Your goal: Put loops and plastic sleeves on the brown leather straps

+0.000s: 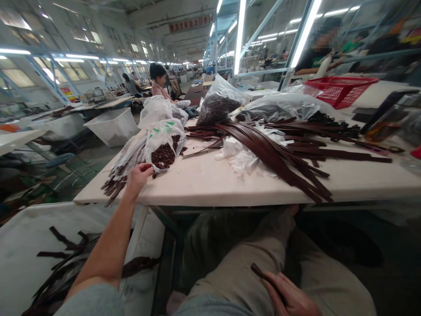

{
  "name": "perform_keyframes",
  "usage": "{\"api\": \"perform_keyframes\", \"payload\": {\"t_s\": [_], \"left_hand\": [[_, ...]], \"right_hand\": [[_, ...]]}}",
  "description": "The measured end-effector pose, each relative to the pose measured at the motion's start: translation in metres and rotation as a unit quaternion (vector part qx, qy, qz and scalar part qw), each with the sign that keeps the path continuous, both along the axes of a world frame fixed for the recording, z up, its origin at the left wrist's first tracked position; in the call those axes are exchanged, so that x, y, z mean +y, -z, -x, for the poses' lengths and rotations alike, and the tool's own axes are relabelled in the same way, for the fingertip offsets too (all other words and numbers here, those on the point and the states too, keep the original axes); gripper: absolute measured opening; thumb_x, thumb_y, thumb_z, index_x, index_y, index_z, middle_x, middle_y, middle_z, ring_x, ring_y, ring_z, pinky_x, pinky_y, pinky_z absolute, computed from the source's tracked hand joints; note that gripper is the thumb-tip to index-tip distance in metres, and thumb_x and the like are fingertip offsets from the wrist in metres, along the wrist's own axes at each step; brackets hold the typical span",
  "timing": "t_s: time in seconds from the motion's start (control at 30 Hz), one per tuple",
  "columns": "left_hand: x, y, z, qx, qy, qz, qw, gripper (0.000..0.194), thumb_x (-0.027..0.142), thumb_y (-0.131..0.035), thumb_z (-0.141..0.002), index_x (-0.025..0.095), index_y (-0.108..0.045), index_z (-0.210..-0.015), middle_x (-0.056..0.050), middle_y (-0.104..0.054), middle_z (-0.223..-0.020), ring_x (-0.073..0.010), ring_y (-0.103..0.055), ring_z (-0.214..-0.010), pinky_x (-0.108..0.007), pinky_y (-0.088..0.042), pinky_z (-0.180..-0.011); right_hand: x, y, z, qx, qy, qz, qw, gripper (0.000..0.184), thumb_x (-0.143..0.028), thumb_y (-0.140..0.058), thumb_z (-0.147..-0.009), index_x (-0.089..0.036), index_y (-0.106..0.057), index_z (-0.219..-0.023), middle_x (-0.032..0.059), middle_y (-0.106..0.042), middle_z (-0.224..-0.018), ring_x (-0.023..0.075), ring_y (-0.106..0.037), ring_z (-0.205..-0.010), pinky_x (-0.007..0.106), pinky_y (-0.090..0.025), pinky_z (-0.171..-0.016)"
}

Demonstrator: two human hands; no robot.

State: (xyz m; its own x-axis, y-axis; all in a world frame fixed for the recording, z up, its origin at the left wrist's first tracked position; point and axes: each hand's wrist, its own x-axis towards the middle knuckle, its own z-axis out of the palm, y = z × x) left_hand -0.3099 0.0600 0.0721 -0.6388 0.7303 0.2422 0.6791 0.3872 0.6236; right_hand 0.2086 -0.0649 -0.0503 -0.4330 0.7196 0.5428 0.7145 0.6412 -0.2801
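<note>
My left hand (140,175) reaches to the table's left front, fingers pinched at the lower edge of an open clear plastic bag (179,131). Small dark brown pieces (162,157) fill the bag's mouth, and a few lie by my fingertips. Whatever the pinch holds is too small to make out. Low over my lap, my right hand (291,296) is closed around a dark brown leather-like strap (258,271), whose end sticks out past the fingers. A bundle of plastic-wrapped strips (123,169) lies just left of the bag.
Long brown strips (263,151) spread across the table (197,186), some over its front edge, beside crumpled white plastic (238,156). Filled bags (219,103) and a red basket (342,90) stand behind. A white bin (23,224) with strips sits below left. Other people work farther back.
</note>
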Motion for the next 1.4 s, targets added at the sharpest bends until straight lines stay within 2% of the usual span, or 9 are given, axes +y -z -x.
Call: {"api": "perform_keyframes", "payload": {"t_s": [0.1, 0.2, 0.27, 0.5, 0.73, 0.83, 0.93, 1.17, 1.4], "left_hand": [[-0.003, 0.002, -0.033, -0.213, 0.080, -0.102, 0.969, 0.037, 0.036, -0.068, -0.073, 0.012, -0.068, -0.102, -0.006, -0.074, -0.093, -0.0140, -0.069, -0.075, -0.025, -0.055, -0.072], [-0.008, 0.003, -0.081, -0.452, 0.152, -0.165, 0.863, 0.040, 0.031, -0.083, -0.057, 0.014, -0.070, -0.090, -0.004, -0.073, -0.086, -0.0093, -0.065, -0.064, -0.019, -0.053, -0.062], [-0.013, 0.005, -0.118, -0.525, 0.187, -0.144, 0.818, 0.039, 0.030, -0.086, -0.054, 0.015, -0.071, -0.087, -0.003, -0.072, -0.081, -0.0078, -0.063, -0.060, -0.017, -0.051, -0.057], [-0.035, 0.016, -0.224, -0.600, 0.353, -0.036, 0.717, 0.037, 0.031, -0.089, -0.057, 0.016, -0.075, -0.088, -0.001, -0.069, -0.073, -0.0073, -0.059, -0.056, -0.019, -0.048, -0.055], [-0.058, 0.016, -0.268, -0.606, 0.465, 0.016, 0.645, 0.039, 0.040, -0.091, -0.055, 0.017, -0.077, -0.084, 0.001, -0.063, -0.063, -0.0058, -0.049, -0.046, -0.020, -0.038, -0.047], [-0.067, 0.016, -0.278, -0.602, 0.477, 0.026, 0.640, 0.039, 0.041, -0.091, -0.055, 0.017, -0.077, -0.082, 0.002, -0.059, -0.060, -0.0050, -0.046, -0.043, -0.019, -0.035, -0.044], [-0.075, 0.019, -0.284, -0.569, 0.484, 0.034, 0.664, 0.037, 0.041, -0.090, -0.056, 0.016, -0.077, -0.080, 0.002, -0.058, -0.060, -0.0055, -0.046, -0.042, -0.020, -0.036, -0.042], [-0.080, 0.012, -0.293, -0.488, 0.507, -0.046, 0.709, 0.039, 0.043, -0.093, -0.050, 0.017, -0.075, -0.072, 0.001, -0.059, -0.060, -0.0087, -0.050, -0.050, -0.019, -0.040, -0.046], [-0.086, 0.006, -0.297, -0.351, 0.574, -0.020, 0.740, 0.027, 0.029, -0.091, -0.058, 0.016, -0.075, -0.075, -0.001, -0.063, -0.066, -0.0099, -0.053, -0.059, -0.020, -0.042, -0.054]], "right_hand": [[0.002, -0.017, 0.004, 0.056, 0.028, 0.053, 0.997, 0.027, -0.041, -0.053, -0.093, -0.025, -0.075, -0.095, -0.0006, -0.079, -0.082, 0.0167, -0.076, -0.075, 0.018, -0.061, -0.065], [0.005, -0.036, 0.007, 0.116, 0.044, 0.104, 0.987, 0.026, -0.043, -0.055, -0.091, -0.026, -0.075, -0.092, -0.0003, -0.078, -0.080, 0.0150, -0.075, -0.070, 0.016, -0.059, -0.062], [0.006, -0.048, 0.008, 0.146, 0.047, 0.137, 0.979, 0.024, -0.042, -0.057, -0.090, -0.026, -0.075, -0.091, 0.0000, -0.077, -0.079, 0.0144, -0.074, -0.069, 0.016, -0.058, -0.061], [0.002, -0.091, 0.010, 0.216, 0.061, 0.208, 0.952, 0.019, -0.034, -0.058, -0.088, -0.025, -0.075, -0.090, 0.0003, -0.075, -0.077, 0.0140, -0.071, -0.069, 0.019, -0.055, -0.062], [-0.002, -0.128, 0.024, 0.272, 0.033, 0.259, 0.926, 0.017, -0.030, -0.060, -0.089, -0.023, -0.075, -0.090, 0.0002, -0.073, -0.075, 0.0119, -0.066, -0.066, 0.020, -0.053, -0.062], [-0.002, -0.137, 0.031, 0.280, 0.007, 0.256, 0.925, 0.015, -0.028, -0.061, -0.088, -0.021, -0.074, -0.089, -0.0009, -0.070, -0.072, 0.0099, -0.063, -0.063, 0.019, -0.050, -0.061], [-0.001, -0.140, 0.035, 0.270, -0.006, 0.226, 0.936, 0.016, -0.028, -0.059, -0.090, -0.020, -0.073, -0.088, -0.0017, -0.068, -0.069, 0.0093, -0.060, -0.061, 0.020, -0.047, -0.059], [-0.003, -0.127, 0.033, 0.233, -0.011, 0.140, 0.962, 0.015, -0.027, -0.058, -0.093, -0.021, -0.071, -0.092, 0.0002, -0.069, -0.072, 0.0111, -0.062, -0.065, 0.022, -0.046, -0.061], [-0.008, -0.118, 0.033, 0.153, 0.017, 0.128, 0.980, 0.018, -0.023, -0.055, -0.094, -0.018, -0.072, -0.092, 0.0021, -0.067, -0.072, 0.0129, -0.061, -0.066, 0.025, -0.043, -0.059]]}}
